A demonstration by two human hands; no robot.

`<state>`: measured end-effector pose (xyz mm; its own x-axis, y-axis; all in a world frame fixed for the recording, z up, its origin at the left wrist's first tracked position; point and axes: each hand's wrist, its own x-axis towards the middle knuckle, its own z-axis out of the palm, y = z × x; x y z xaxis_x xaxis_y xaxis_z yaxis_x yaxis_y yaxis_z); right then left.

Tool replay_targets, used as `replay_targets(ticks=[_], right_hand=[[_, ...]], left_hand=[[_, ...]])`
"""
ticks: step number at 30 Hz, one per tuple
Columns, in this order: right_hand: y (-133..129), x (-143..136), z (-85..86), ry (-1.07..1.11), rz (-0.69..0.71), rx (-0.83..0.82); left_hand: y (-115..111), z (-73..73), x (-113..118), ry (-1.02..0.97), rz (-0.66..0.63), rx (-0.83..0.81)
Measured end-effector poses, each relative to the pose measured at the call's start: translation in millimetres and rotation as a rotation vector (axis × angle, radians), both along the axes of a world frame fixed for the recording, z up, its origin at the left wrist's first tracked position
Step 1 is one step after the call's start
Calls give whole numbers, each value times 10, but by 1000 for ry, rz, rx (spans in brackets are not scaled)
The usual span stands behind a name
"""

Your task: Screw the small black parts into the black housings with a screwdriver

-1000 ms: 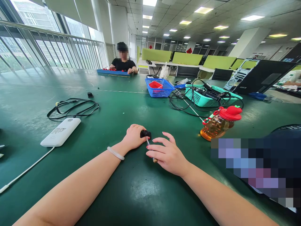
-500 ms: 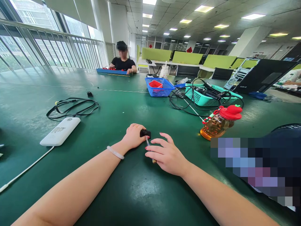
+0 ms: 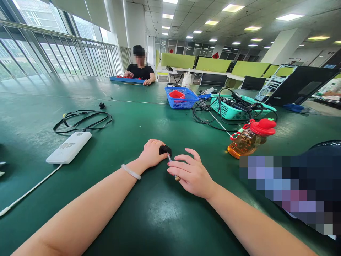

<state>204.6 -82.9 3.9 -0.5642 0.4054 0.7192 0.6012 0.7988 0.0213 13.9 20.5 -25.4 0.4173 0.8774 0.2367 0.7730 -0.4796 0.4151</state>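
Observation:
My left hand [image 3: 152,153] is closed around a small black part [image 3: 165,150], held at the table surface; its exact kind is too small to make out. In my right hand [image 3: 189,172] is a small screwdriver [image 3: 177,178], gripped between thumb and fingers. Its thin shaft points up and left, with the tip at the black part. The thumb is mostly hidden behind the other fingers, which are spread and slightly bent.
On the green table [image 3: 128,217] lie a white power bank [image 3: 69,146] and a black cable [image 3: 82,119] at left. At right stand a red-capped bottle [image 3: 246,142], a blue basket [image 3: 182,101] and a teal basket [image 3: 231,110]. A person [image 3: 140,69] sits across.
My right hand and the screwdriver have shifted slightly right, and the screwdriver leans a little more. The left hand keeps hold of the black part in nearly the same place.

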Motion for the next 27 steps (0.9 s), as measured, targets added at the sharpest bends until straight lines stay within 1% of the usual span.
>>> replay_targets(ticks=[11,17,27], right_hand=[[3,9,-7,36,-39,18],[1,-4,24,69,-45,44],[19,8,40,120,-94,-33]], left_hand=[[-11,22,10,7,2,-20],[-7,8,8,1,8,-13],[-15,22,5,-27,-5,-17]])
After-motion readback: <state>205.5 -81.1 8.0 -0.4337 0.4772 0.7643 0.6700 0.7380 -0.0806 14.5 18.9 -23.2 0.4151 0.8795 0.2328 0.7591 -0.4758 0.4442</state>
